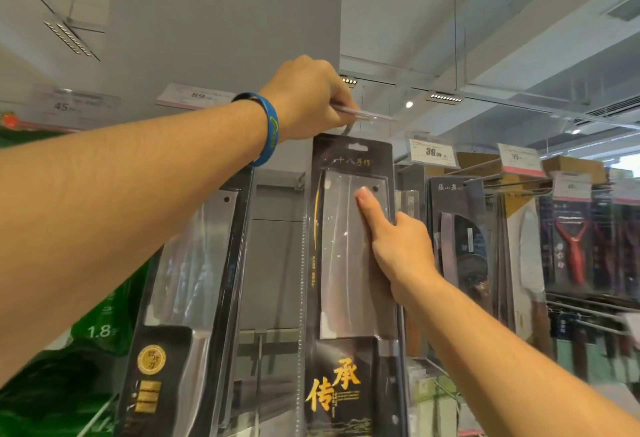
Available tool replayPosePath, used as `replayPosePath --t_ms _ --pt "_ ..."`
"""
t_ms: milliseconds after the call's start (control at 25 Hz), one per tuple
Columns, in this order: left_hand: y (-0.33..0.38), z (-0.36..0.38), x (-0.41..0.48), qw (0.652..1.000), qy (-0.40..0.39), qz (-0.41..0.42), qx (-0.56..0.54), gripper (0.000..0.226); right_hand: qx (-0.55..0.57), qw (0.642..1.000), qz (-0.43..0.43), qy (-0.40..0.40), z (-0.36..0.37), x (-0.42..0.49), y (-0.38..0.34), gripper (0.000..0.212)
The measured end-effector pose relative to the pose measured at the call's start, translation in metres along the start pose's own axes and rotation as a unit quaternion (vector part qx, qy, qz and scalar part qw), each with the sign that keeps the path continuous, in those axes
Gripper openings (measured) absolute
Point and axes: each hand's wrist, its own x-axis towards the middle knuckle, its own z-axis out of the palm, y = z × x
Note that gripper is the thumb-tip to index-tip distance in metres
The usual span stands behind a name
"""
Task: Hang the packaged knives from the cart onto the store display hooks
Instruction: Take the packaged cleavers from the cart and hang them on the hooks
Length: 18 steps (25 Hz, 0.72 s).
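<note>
My left hand [311, 97], with a blue rubber wristband [268, 128] on its wrist, is raised high at the top of the display, its fingers curled round a clear plastic tag holder [367, 114] that sticks out to the right. Just below it hangs the black card package with a steel cleaver under clear plastic and gold characters [349, 263], upright, its top edge touching a grey display hook [347, 130] under that hand; I cannot tell whether the hang hole is threaded on. My right hand [398, 246] grips the package's right edge about midway up, the thumb [369, 208] laid flat on the clear front over the blade and the other fingers hidden behind. To the left, just beside it, another black packaged cleaver with a gold round seal [194, 298] hangs tilted. Farther right, more dark knife packages [457, 229] and a red peeler in a pack [571, 246] hang on long hooks, with white price tags [433, 152] above them. Another price tag reading 89 [197, 95] sits up left.
</note>
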Motion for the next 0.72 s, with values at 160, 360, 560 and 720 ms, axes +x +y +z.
replayPosePath --t_ms 160,360,560,720 --pt "0.002 -0.002 0.002 1.0 0.003 -0.01 0.003 0.019 -0.136 0.99 -0.017 -0.035 0.007 -0.015 0.02 0.072" --pt "-0.002 0.0 0.004 1.0 0.002 0.0 0.001 0.019 -0.105 0.992 -0.05 0.058 -0.001 -0.023 0.046 0.082" --pt "-0.006 0.003 0.004 1.0 0.029 0.01 0.005 0.026 -0.015 0.992 -0.098 0.077 0.003 -0.004 0.007 0.081" --pt "-0.007 0.005 0.001 0.999 0.031 0.018 0.012 0.026 -0.025 0.994 -0.075 0.076 0.01 -0.01 0.012 0.068"
